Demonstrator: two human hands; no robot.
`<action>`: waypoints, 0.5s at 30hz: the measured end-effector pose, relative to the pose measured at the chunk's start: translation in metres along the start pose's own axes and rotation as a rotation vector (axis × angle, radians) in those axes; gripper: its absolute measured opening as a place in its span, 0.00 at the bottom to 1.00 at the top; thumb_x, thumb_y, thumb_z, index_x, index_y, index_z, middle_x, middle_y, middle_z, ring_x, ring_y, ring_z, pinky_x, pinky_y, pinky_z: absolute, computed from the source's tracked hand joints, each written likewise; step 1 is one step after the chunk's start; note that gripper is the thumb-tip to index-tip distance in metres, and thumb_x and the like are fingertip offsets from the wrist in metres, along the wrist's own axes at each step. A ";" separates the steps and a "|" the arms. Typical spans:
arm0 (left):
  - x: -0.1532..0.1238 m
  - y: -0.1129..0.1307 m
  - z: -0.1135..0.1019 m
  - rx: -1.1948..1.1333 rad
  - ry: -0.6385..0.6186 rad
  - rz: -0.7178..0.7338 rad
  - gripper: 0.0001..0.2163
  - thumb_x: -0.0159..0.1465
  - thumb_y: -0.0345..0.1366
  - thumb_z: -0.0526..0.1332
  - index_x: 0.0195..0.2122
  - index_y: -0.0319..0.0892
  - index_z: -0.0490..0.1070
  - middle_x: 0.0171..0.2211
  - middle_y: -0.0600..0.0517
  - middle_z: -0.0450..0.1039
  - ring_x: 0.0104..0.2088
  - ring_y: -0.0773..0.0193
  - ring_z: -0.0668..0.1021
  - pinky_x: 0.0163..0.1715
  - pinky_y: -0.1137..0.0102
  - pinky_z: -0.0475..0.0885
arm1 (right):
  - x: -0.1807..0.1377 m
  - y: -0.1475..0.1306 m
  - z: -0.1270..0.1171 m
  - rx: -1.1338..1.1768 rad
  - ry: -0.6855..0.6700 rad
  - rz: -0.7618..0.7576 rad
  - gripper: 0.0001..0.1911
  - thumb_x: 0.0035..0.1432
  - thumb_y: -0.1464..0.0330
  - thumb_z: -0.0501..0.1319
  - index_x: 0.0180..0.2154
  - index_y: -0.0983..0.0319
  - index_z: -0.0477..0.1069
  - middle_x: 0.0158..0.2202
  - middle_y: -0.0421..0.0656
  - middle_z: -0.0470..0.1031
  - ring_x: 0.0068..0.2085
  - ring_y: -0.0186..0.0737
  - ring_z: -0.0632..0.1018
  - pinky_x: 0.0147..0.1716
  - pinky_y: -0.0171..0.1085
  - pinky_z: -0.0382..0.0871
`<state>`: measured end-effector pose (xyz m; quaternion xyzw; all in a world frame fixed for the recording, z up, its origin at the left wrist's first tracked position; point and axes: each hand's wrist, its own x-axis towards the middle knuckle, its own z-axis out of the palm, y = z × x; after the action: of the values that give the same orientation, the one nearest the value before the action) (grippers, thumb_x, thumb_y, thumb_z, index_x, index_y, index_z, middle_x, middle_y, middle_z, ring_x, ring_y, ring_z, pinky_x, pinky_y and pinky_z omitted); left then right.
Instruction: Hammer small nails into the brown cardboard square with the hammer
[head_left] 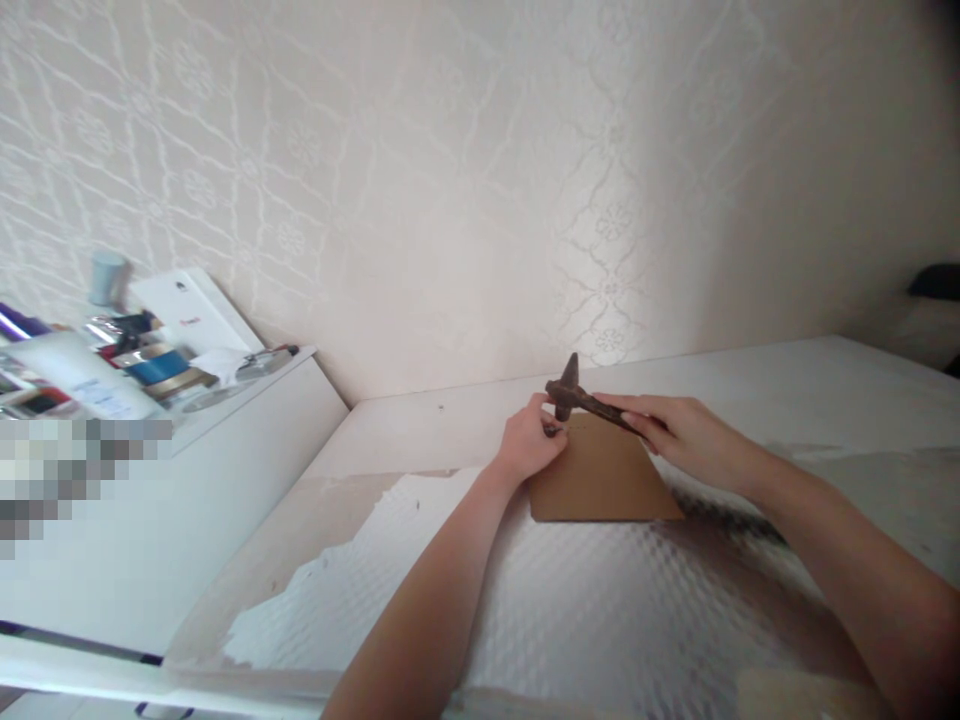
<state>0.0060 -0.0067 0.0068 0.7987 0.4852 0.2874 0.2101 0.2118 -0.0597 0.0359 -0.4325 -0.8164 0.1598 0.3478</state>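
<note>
My right hand [679, 430] is closed around the handle of a small rusty brown hammer [576, 395], whose head hangs just above the far left corner of a flat brown board [600, 485]. My left hand [531, 440] is pinched at that same corner, right under the hammer head, holding something too small to make out. The board lies on a white, worn table top [570, 610] close to the wall.
A white cabinet [187, 490] stands to the left, its top crowded with tubes, jars and a white tablet-like slab [191, 312]. Patterned white wallpaper [450, 180] runs behind the table. A dark object [937, 282] sits at the far right edge.
</note>
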 end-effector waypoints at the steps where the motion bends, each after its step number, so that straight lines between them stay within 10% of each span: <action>1: 0.000 0.001 -0.001 0.000 -0.006 -0.007 0.16 0.53 0.29 0.58 0.43 0.43 0.61 0.32 0.54 0.75 0.35 0.63 0.76 0.38 0.69 0.70 | 0.000 0.000 0.000 0.004 -0.001 0.001 0.22 0.64 0.68 0.47 0.56 0.54 0.67 0.53 0.41 0.71 0.52 0.43 0.73 0.52 0.42 0.67; 15: -0.002 -0.006 -0.009 -0.321 -0.154 -0.038 0.26 0.50 0.24 0.60 0.51 0.42 0.57 0.36 0.50 0.74 0.39 0.63 0.76 0.42 0.66 0.70 | 0.000 -0.001 -0.002 0.015 0.008 0.055 0.21 0.63 0.66 0.47 0.53 0.59 0.70 0.49 0.42 0.75 0.48 0.44 0.76 0.46 0.42 0.71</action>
<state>-0.0050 -0.0049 0.0093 0.7653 0.4304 0.2950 0.3769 0.2127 -0.0597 0.0378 -0.4527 -0.8016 0.1739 0.3496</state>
